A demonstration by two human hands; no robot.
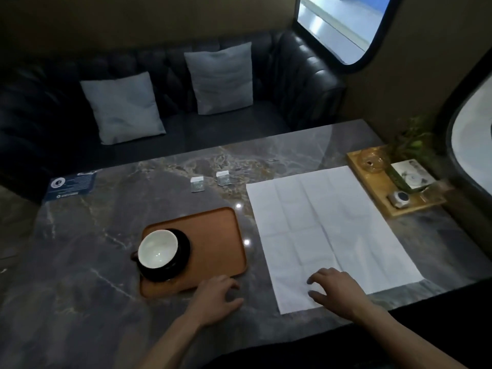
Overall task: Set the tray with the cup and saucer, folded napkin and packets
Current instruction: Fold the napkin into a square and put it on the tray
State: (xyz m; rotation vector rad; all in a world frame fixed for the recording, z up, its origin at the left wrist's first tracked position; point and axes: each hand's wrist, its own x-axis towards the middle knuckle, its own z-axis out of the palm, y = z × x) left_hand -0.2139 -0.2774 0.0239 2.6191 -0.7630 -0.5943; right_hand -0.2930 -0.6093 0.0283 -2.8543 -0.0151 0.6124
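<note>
An orange-brown tray (213,235) lies on the marble table. On its left part stands a white-lined cup (157,248) on a dark saucer (183,249). A large white napkin (327,227) lies unfolded flat to the right of the tray. Two small packets, one (197,183) and another (223,178), sit on the table beyond the tray. My left hand (217,299) hovers over the table just in front of the tray's near right corner, fingers apart, holding nothing. My right hand (335,288) rests on the napkin's near edge with fingers spread.
A wooden tray (372,187) at the far right holds a glass dish, a box and a small round object, with a plant behind. A blue card (72,185) lies at the table's far left. A dark sofa with two grey cushions stands beyond the table.
</note>
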